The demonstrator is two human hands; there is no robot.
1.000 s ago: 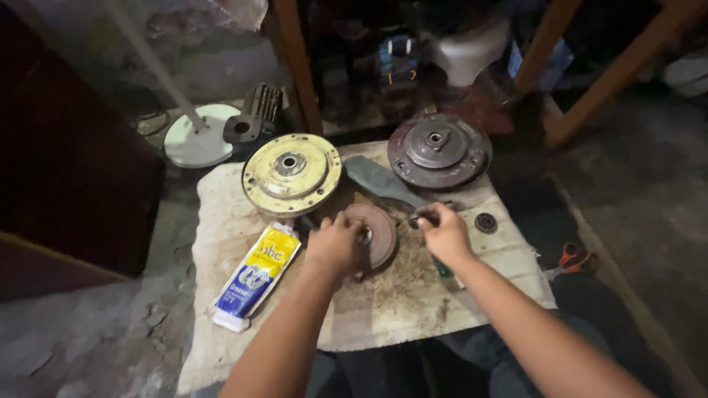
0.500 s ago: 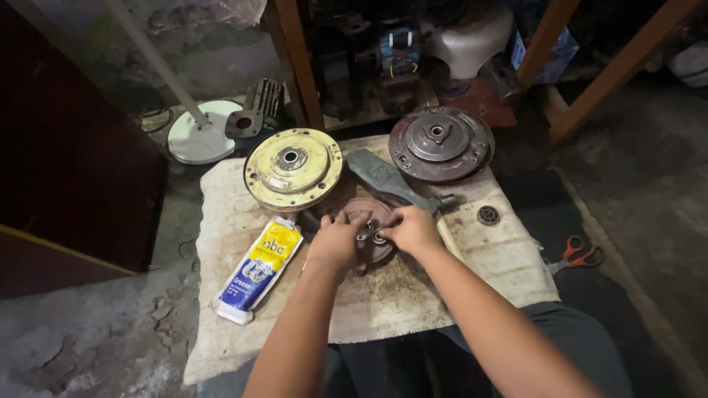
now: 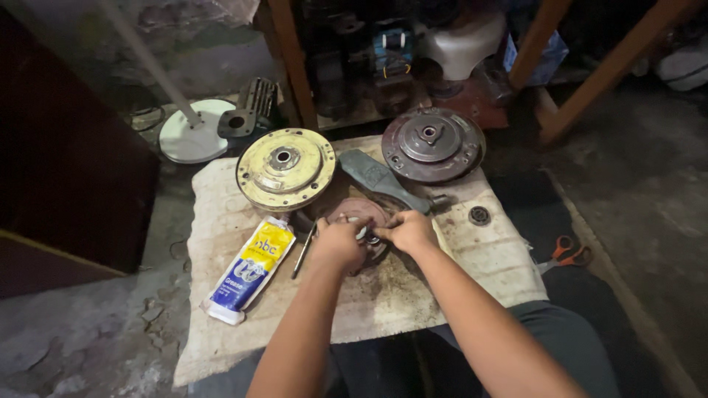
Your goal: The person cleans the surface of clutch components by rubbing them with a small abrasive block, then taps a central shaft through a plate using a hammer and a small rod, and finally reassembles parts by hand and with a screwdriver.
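Observation:
My left hand [image 3: 341, 242] and my right hand [image 3: 408, 230] meet over a small round reddish-brown metal part [image 3: 354, 209] lying on a dirty cloth [image 3: 413, 295]. Both hands have fingers curled at the part's middle, around a small ring-like piece I can barely see. A thin dark tool [image 3: 303, 250] lies just left of my left hand. A yellow round metal cover [image 3: 285, 167] sits behind on the left, a dark rusty round cover [image 3: 431, 144] behind on the right, and a grey metal blade-like piece [image 3: 376, 177] lies between them.
A blue, yellow and white tube [image 3: 248, 270] lies on the cloth's left side. A small dark bearing ring [image 3: 479, 215] rests at right. Orange-handled scissors [image 3: 564, 253] lie on the floor. A white round base with a pole [image 3: 193, 138] stands behind. Wooden legs [image 3: 291, 66] rise at the back.
My right hand came in from the right side of the cloth to the reddish-brown part, joining my left hand there. The view has shifted slightly.

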